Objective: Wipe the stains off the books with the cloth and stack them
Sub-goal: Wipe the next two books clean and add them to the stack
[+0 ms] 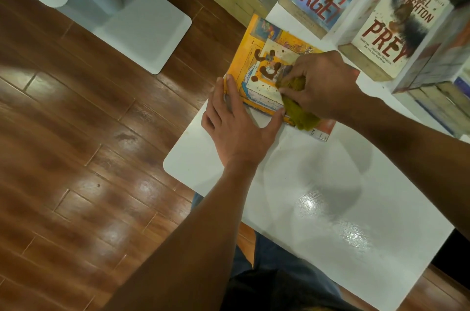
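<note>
right hand (323,84) gripping 1 cloth (302,107), 3 stained books (264,66)

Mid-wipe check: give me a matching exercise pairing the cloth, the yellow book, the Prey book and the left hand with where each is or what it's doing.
Things:
1. cloth
2. yellow book
3. Prey book
4. left hand

States:
A. lies flat, brown stains on its cover
B. flat on the book's near corner, steadying it
C. bunched in the right hand
D. far right, dark-smudged cover

Pairs: 1-C, 2-A, 3-D, 4-B
</note>
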A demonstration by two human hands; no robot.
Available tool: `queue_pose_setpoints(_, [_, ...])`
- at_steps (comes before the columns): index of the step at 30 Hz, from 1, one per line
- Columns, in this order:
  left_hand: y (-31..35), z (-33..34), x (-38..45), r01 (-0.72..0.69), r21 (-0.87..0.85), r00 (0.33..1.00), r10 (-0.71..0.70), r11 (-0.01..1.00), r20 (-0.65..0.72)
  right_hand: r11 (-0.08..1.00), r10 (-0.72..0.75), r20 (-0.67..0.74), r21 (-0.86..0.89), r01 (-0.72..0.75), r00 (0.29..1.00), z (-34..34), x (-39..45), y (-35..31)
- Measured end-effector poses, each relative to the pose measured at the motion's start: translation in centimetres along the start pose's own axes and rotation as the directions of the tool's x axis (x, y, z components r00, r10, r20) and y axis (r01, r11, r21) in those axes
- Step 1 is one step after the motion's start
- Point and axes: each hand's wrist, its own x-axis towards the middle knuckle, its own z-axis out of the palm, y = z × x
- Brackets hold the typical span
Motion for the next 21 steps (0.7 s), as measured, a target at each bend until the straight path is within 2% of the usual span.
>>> queue_pose_setpoints(3, [0.0, 0.0, 0.1, 0.006, 0.003, 1.0, -0.006, 1.0, 0.006, 0.994, 0.111, -0.095, -0.006, -0.112, 0.989, 0.0, 0.7, 0.5])
queue_pose_setpoints(7, [-0.1, 0.0, 0.0, -0.002, 0.003, 1.0, 0.002, 1.0, -0.003, 1.0, -0.004, -0.02, 0.009, 0.005, 1.0, 0.4, -0.3, -0.1])
queue_pose_setpoints(11, [-0.2, 0.0, 0.2, 0.002, 0.003, 1.0, -0.002, 1.0, -0.003, 0.996, 0.092, -0.099, 0.002, -0.092, 0.991, 0.1, 0.3, 0.7])
queue_pose_setpoints(14, [-0.1, 0.1, 0.0, -0.006, -0.004, 1.0, 0.005, 1.0, -0.01, 0.999, -0.035, 0.005, 0.021, 0.035, 0.999, 0.3, -0.5, 0.1])
queue_pose_setpoints(15, [-0.1, 0.1, 0.0, -0.003, -0.005, 1.0, 0.003, 1.0, -0.009, 0.999, -0.033, 0.012, 0.026, 0.033, 0.999, 0.3, -0.4, 0.2])
queue_pose_setpoints(18, [-0.1, 0.1, 0.2, 0.005, 0.002, 1.0, -0.005, 1.0, -0.006, 0.994, 0.106, -0.07, 0.004, -0.106, 0.992, 0.4, 0.5, 0.2])
queue_pose_setpoints(21, [-0.2, 0.1, 0.1, 0.004, 0.002, 1.0, -0.004, 1.0, 0.001, 1.0, -0.002, -0.014, -0.013, 0.002, 1.0, 0.8, 0.0, -0.5])
